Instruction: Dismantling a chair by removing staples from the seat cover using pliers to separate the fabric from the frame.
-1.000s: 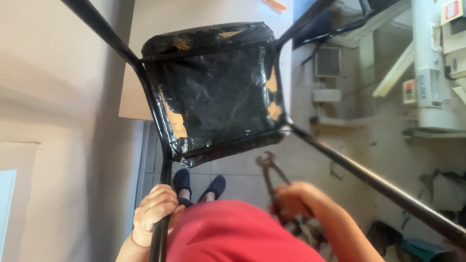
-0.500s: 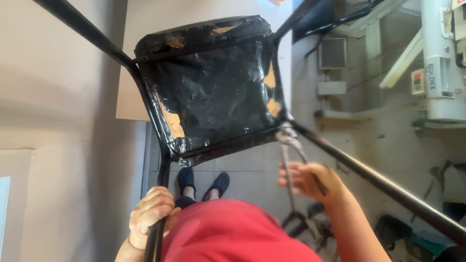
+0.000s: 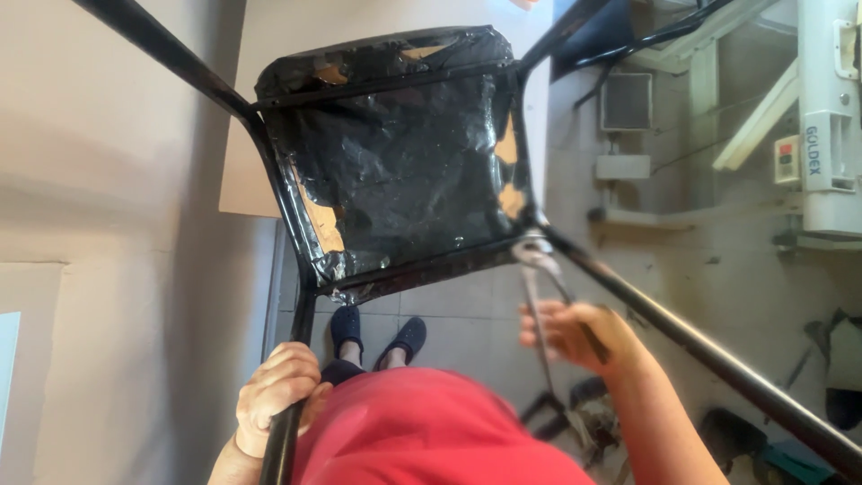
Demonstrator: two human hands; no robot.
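Head view: left hand (image 3: 277,399) grips chair leg (image 3: 289,395); right hand (image 3: 575,334) holds pliers (image 3: 537,269).

Chair (image 3: 395,171) upturned, held up above the floor (image 3: 467,314), seat underside facing the person. Left hand (image 3: 277,400) wrapped round the near-left leg (image 3: 289,395), low in view. Right hand (image 3: 570,334) to the right, gripping pliers (image 3: 537,269) whose head sits at the seat's near-right corner, touching the frame where the right leg (image 3: 709,359) runs off to lower right. Feet (image 3: 377,337) on the floor below the seat's near edge, btwn the two hands. Machine stand (image 3: 763,135) at far right.
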